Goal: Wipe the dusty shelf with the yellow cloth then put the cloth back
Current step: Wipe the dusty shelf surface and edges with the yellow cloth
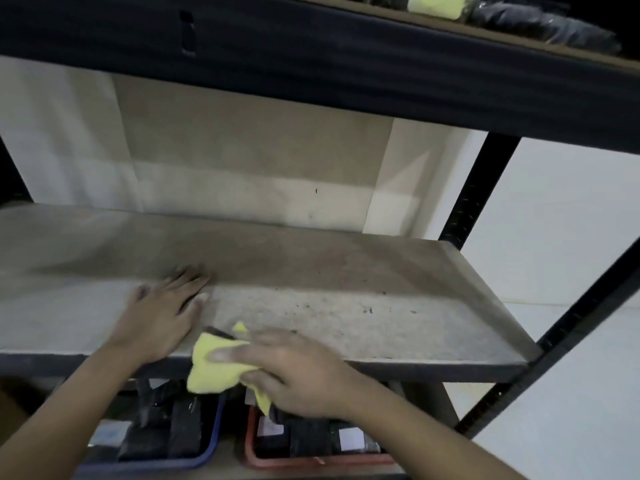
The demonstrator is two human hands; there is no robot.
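The dusty shelf [329, 278] is a grey-brown board in a black metal rack, speckled with dark specks on its right half. My right hand [294, 372] grips the bunched yellow cloth [214, 368] at the shelf's front edge, near the middle. The cloth hangs partly over the edge. My left hand [162, 313] lies flat on the shelf board to the left of the cloth, fingers spread and pointing toward the back.
A black upper shelf beam [311, 64] hangs overhead, with a yellow item [436, 5] and a black bundle [540, 22] on top. Below stand a blue tray [204, 455] and a red tray [252, 455] with dark items. Black uprights [478, 188] frame the right side.
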